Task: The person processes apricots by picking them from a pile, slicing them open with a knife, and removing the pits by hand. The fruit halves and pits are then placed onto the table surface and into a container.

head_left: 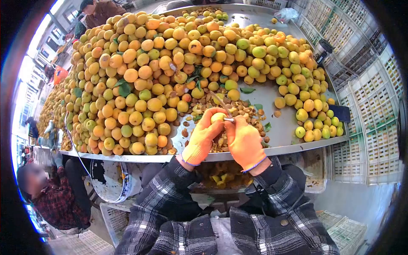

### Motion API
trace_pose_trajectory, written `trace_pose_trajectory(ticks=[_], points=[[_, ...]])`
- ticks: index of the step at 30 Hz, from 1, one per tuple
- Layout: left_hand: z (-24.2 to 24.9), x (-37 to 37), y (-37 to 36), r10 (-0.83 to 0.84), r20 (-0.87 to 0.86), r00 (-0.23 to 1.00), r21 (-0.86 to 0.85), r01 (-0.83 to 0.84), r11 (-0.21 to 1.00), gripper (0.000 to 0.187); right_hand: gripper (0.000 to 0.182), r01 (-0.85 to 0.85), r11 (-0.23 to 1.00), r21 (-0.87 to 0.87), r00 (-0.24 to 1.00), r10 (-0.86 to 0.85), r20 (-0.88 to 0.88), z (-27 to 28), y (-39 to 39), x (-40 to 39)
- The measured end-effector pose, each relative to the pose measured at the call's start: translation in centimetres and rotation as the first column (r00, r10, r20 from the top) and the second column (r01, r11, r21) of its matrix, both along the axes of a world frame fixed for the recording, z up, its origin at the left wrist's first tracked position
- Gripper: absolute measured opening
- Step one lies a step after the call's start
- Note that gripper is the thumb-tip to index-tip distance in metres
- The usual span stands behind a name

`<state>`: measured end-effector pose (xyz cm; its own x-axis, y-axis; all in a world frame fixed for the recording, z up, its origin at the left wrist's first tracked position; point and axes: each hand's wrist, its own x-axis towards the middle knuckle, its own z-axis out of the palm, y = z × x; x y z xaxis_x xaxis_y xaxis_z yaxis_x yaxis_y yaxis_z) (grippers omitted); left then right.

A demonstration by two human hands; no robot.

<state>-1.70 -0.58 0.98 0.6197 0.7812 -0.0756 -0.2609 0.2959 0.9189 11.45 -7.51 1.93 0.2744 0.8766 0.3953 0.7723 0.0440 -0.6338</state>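
My left hand [202, 137], in an orange glove, is closed on a yellow-green apricot [218, 117] above the table's front edge. Close beside it on the right, my right hand [245, 142], also gloved in orange, grips a small metal tool [229, 119] whose end meets the fruit. Behind the hands lies a heap of brown pits and scraps [208, 102]. A large pile of yellow and orange apricots [140, 76] covers the left and middle of the metal table [278, 127], and a smaller group [312, 110] is at the right.
A bin of cut fruit [223, 175] is below the table edge. To the left stands a white bucket [110, 191]. Stacked plastic crates [374, 119] line the right side. A person [55, 195] sits at the lower left; another person [100, 12] is at the far side.
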Motion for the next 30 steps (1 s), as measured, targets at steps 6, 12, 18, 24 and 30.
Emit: trace_pose_trajectory(ticks=[6,12,18,24,30], points=[[1.0,-0.1,0.1,-0.007,-0.074,0.997,0.01,0.007,1.0,0.034,0.033,-0.223,0.973,-0.054,0.677,0.115,-0.727,-0.8,0.4,1.1],[0.8,0.6,1.8,0.025,0.273,0.962,-0.114,0.006,0.993,0.04,0.046,-0.615,0.788,-0.032,-0.051,-0.081,-0.995,2.0,-0.2,1.2],[0.4,-0.1,2.1,0.011,0.219,0.976,-0.149,0.022,0.989,0.056,0.032,-0.351,0.934,-0.072,0.562,0.148,-0.814,0.9,-0.2,1.0],[1.2,-0.3,1.7,-0.031,0.167,0.985,-0.157,0.057,0.986,0.059,0.03,-0.166,0.982,-0.089,0.931,0.126,-0.342,0.2,-0.3,0.5],[1.7,-0.5,2.7,-0.087,-0.072,0.994,0.04,0.09,0.995,0.057,0.026,-0.059,0.963,-0.265,0.995,0.037,-0.089,1.7,-0.9,0.2]])
